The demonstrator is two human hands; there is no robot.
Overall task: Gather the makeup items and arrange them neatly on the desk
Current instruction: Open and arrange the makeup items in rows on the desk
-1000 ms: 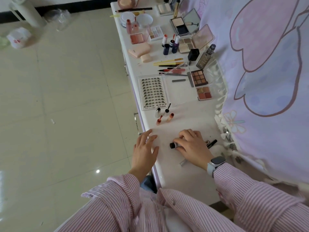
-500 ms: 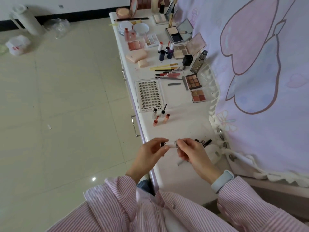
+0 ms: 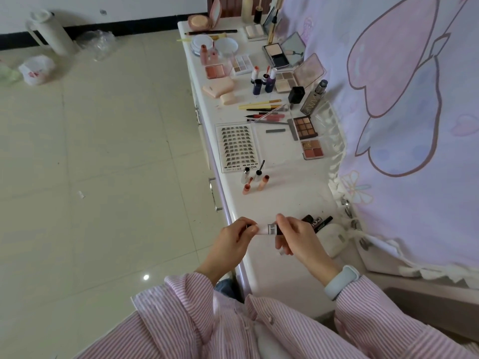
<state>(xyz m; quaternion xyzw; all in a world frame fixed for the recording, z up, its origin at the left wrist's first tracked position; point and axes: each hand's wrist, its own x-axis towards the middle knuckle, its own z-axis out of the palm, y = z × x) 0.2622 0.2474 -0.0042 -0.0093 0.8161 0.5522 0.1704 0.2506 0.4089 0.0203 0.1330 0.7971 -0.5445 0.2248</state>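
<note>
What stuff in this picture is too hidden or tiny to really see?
Head view only:
- Small tube: both ends covered by the left hand and right hand.
- Black tubes: partly behind the right hand; lettering too small to read.
- Bottles at the desk's far end: cut off by the top edge.

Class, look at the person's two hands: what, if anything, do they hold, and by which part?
Both hold one small makeup tube above the desk: left hand pinches its dark end, right hand grips the other end.

Two hands (image 3: 234, 242) (image 3: 302, 240), one lash sheet (image 3: 237, 147), four small tubes (image 3: 255, 180) beside it, two round sponges (image 3: 220, 90), one white jug (image 3: 51, 32).
</note>
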